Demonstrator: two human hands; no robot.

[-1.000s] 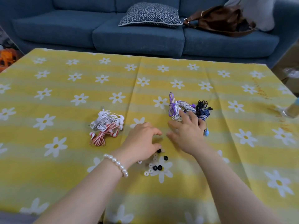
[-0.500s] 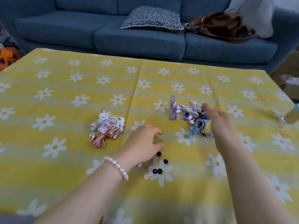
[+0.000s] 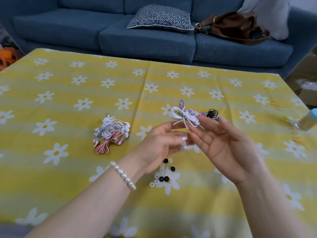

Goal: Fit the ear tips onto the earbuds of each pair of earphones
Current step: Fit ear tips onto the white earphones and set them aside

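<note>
A coiled white pair of earphones (image 3: pixel 185 117) is held up above the table between both hands. My right hand (image 3: pixel 228 150) pinches the bundle near its plug with the fingertips, palm turned toward me. My left hand (image 3: pixel 159 145) grips the hanging cord and earbud end just below the bundle. Loose black and white ear tips (image 3: pixel 163 176) lie on the cloth under my left wrist. A heap of white and red earphones (image 3: pixel 111 133) lies to the left. Purple and black earphones (image 3: pixel 211 114) lie behind my right fingers, partly hidden.
The table wears a yellow daisy tablecloth (image 3: pixel 68 169). A bottle with a light-blue cap (image 3: pixel 307 121) lies at the right edge. Beyond the table stands a blue sofa (image 3: pixel 145 42) with a patterned cushion (image 3: pixel 160 18) and a brown bag (image 3: pixel 231 28).
My right hand took the white earphones from the right heap and lifted them. My left hand rose from the ear tips and joined it on the bundle.
</note>
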